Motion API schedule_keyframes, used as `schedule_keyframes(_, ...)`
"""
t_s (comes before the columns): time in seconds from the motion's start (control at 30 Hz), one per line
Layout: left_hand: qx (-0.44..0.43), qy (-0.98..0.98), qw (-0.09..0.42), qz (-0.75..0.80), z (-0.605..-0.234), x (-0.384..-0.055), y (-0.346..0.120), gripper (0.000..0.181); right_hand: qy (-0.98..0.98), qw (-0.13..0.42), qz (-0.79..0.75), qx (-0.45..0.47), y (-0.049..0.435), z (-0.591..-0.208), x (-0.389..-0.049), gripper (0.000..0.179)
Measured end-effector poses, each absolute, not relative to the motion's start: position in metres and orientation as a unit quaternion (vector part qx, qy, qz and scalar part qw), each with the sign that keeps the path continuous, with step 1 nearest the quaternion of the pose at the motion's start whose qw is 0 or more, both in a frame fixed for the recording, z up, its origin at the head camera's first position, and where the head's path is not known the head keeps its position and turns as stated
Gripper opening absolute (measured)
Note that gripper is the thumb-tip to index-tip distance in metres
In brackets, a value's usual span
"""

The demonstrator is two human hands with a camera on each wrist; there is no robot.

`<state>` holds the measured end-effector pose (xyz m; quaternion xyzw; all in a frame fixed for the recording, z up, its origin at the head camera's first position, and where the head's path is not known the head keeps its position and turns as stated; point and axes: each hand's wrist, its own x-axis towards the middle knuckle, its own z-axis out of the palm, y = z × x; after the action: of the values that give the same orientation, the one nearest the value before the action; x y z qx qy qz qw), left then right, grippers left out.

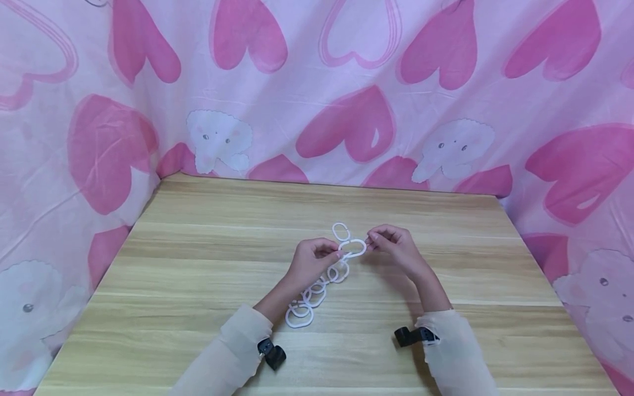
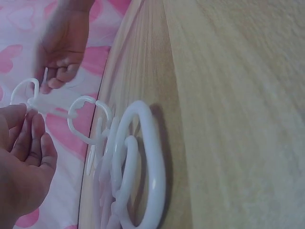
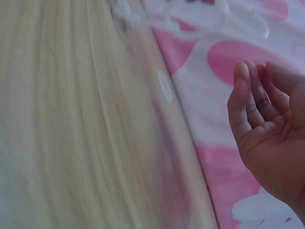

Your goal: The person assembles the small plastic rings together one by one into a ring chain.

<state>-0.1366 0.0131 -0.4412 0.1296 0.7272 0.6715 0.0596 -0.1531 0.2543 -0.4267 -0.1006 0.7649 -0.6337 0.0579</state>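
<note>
My left hand (image 1: 311, 263) pinches an oval white plastic chain link (image 1: 365, 248) between thumb and fingers, above the table. Another white link (image 1: 333, 231) is at its far side, seemingly joined to it. From the held link, a chain of several white links (image 1: 299, 326) trails down beside my left wrist onto the wood. Just right of the held link is my right hand (image 1: 400, 250), its fingers loosely bent. In the right wrist view, nothing shows between the thumb and fingers (image 3: 242, 95), and the blurred links (image 3: 259, 26) are apart from them.
The wooden table (image 1: 198, 247) meets a pink and white heart-print curtain (image 1: 277, 110) at the back and both sides. A black wrist camera (image 1: 271, 353) sits on the left sleeve, and another black camera (image 1: 413, 336) on the right sleeve.
</note>
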Motion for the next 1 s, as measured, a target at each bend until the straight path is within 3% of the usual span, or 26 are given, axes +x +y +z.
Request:
schedule_keyframes(0.23, 0.14, 0.727, 0.066, 0.669, -0.44, -0.136, 0.015, 0.015, 0.834, 0.055, -0.544, -0.078, 0.261, -0.435, -0.18, 0.028)
schedule_keyframes(0.53, 0.151, 0.73, 0.085, 0.661, -0.44, -0.135, 0.015, 0.018, 0.888, 0.07, -0.428, -0.152, 0.248, -0.444, -0.21, 0.024)
schedule_keyframes(1.0, 0.146, 0.736, 0.097, 0.654, -0.439, -0.135, 0.013, 0.016, 0.912, 0.12, -0.353, -0.173, 0.234, -0.447, -0.229, 0.044)
